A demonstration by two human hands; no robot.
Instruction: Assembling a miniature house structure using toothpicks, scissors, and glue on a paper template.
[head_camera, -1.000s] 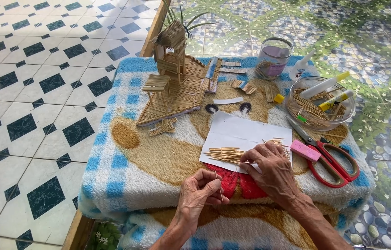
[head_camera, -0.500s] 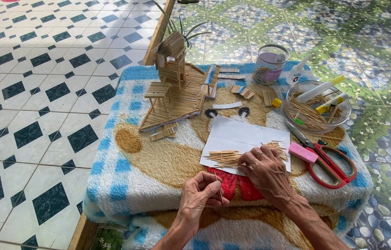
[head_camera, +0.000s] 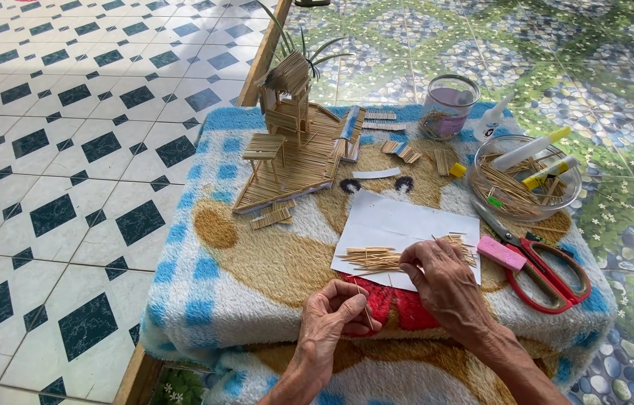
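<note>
I count my two hands, the left hand [head_camera: 336, 315] and the right hand [head_camera: 444, 281]. I see one sheet of white paper [head_camera: 407, 225], one pair of red scissors [head_camera: 549, 274], one pink eraser [head_camera: 501, 253], one clear bowl [head_camera: 525, 177], one glass jar [head_camera: 448, 105] and one small stick house [head_camera: 291, 112].

The scene is lit by bright, even daylight, apparently from above and slightly behind the camera. Short, soft shadows are cast beneath the small stick-built model house [head_camera: 294, 142] and under both hands. Mild glare is seen on the glossy black-and-white floor tiles [head_camera: 69, 150] and on the clear plastic bowl [head_camera: 523, 180]. Colours are rendered vividly. Focus is sharp throughout, without motion blur. Slight wide-angle bending is noticed in the tile lines near the frame edges.
</note>
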